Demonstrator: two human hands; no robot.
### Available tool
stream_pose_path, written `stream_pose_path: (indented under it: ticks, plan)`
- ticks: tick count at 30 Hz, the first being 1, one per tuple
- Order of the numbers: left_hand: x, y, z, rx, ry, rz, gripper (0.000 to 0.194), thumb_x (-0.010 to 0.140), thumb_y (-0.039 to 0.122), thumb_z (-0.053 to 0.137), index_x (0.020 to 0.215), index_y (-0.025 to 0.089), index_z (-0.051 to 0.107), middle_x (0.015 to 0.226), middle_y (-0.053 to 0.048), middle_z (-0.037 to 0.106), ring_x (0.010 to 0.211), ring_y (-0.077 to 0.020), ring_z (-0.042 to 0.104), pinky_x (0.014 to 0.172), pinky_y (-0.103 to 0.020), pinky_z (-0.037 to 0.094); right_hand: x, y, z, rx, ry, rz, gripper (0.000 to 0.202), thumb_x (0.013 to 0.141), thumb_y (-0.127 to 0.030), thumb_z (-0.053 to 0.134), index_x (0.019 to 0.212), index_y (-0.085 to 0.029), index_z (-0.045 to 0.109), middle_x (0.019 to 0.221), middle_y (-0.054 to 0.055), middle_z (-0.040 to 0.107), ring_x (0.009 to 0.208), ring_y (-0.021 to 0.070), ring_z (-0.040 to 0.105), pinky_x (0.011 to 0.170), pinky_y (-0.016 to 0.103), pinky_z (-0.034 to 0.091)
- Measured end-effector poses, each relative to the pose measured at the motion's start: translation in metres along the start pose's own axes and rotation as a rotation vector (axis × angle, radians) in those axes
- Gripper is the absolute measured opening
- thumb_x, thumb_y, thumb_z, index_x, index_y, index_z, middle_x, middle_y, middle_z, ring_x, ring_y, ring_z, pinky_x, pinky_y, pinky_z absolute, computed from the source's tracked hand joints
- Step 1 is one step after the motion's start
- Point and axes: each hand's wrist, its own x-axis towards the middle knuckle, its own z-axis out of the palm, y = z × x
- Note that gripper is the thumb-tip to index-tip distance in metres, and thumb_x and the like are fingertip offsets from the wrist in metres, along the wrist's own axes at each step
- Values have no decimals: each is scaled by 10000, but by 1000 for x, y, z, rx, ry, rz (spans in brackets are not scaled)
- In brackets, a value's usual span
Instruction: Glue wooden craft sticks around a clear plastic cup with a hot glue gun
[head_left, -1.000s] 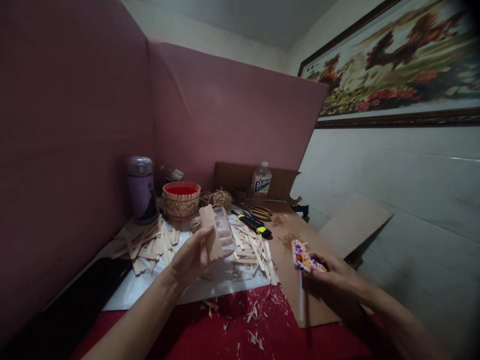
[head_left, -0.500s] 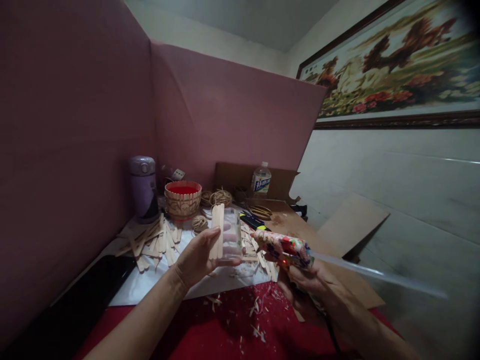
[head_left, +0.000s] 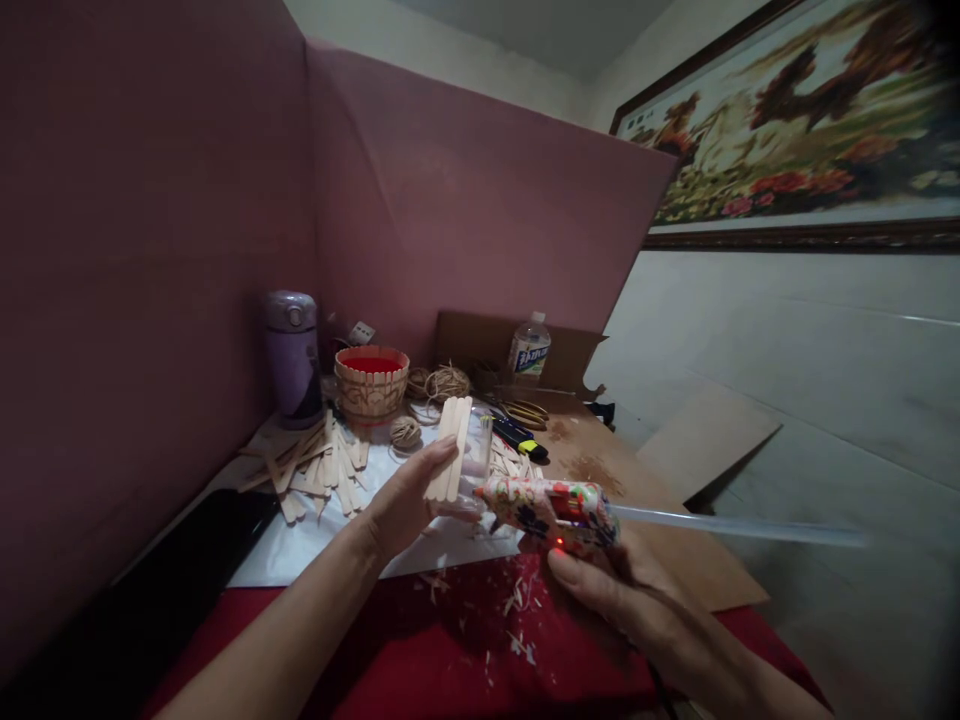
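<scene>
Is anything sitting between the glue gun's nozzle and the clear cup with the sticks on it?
Nothing visible does. The glue gun in the right hand has its nozzle right at the clear cup, which the left hand holds up with wooden sticks on its side.

Clear cup (head_left: 475,462) clad with upright wooden sticks (head_left: 450,460), tilted, floral glue gun (head_left: 551,508) nozzle touching its base

Two hands (head_left: 405,500), one glue gun (head_left: 551,505), two bottles (head_left: 529,350).

- Purple flask (head_left: 292,355) stands just left of the stick-clad red bowl (head_left: 372,380).
- Twine coils (head_left: 439,381) lie right of that bowl.
- Water bottle (head_left: 529,350) stands farther right.
- Loose sticks (head_left: 315,470) lie in front of the bowl.
</scene>
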Motion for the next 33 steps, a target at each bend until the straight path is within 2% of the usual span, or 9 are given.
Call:
stream_pose_path:
  ticks: [6, 8, 11, 14, 18, 21, 24, 29, 33]
  plan:
    - [2, -1, 0, 31, -56, 17, 286, 805, 357, 582, 1002, 167, 666, 1042, -110, 669, 818, -248, 657, 570, -339, 566, 3, -19, 5, 21, -65, -154, 284, 766, -490, 672, 820, -213, 632, 706, 4, 572, 674, 141, 528, 695, 267, 469]
    - [3, -1, 0, 51, -62, 13, 313, 812, 387, 574, 1013, 161, 658, 1004, -110, 678, 765, -228, 658, 557, -319, 556, 3, -21, 6, 15, -80, -156, 314, 760, -508, 668, 711, -209, 589, 627, -13, 531, 577, 119, 479, 604, 243, 451]
    - [4, -2, 1, 82, -60, -2, 345, 819, 423, 564, 1023, 158, 647, 962, -105, 682, 704, -211, 653, 536, -310, 544, 4, -17, 4, 17, -113, -99, 436, 752, -574, 643, 613, -201, 466, 513, -61, 387, 439, 68, 299, 414, 200, 289]
    - [4, -3, 1, 95, -56, -12, 384, 818, 450, 562, 1053, 156, 634, 951, -107, 681, 682, -217, 656, 531, -324, 535, 6, -8, -1, 2, -115, -43, 474, 777, -603, 599, 621, -197, 410, 517, -72, 335, 429, 52, 241, 379, 201, 174]
    - [3, -3, 1, 105, -12, -71, 496, 784, 518, 590, 1163, 197, 578, 937, -88, 691, 682, -234, 679, 595, -345, 515, 7, 1, -2, -3, -80, -61, 464, 792, -592, 589, 637, -197, 401, 532, -67, 341, 439, 53, 258, 386, 203, 180]
    - [1, -1, 5, 103, 26, -182, 640, 748, 621, 569, 1241, 218, 512, 805, -55, 694, 623, -230, 679, 634, -349, 490, 8, 6, 4, -24, 1, -170, 386, 806, -548, 602, 706, -193, 488, 547, -60, 359, 478, 73, 291, 422, 207, 244]
    - [-1, 2, 10, 71, 13, -175, 626, 737, 608, 593, 1215, 209, 530, 747, -42, 682, 624, -222, 674, 658, -341, 488, 10, 12, 8, -81, 92, -272, 328, 816, -510, 610, 759, -190, 573, 560, -41, 403, 517, 97, 346, 466, 224, 319]
    - [1, 0, 12, 54, 34, -148, 589, 758, 541, 617, 1225, 190, 542, 1046, -121, 653, 681, -225, 680, 641, -348, 514, 14, 28, 8, -113, 116, -279, 360, 854, -511, 560, 716, -180, 594, 520, -40, 415, 464, 94, 348, 466, 236, 361]
    - [3, -3, 10, 54, 104, -115, 633, 739, 484, 668, 1296, 257, 472, 1408, -144, 407, 684, -220, 691, 642, -395, 550, 13, 35, 11, -131, 114, -332, 289, 872, -468, 557, 905, -203, 669, 766, 31, 633, 774, 194, 582, 762, 306, 480]
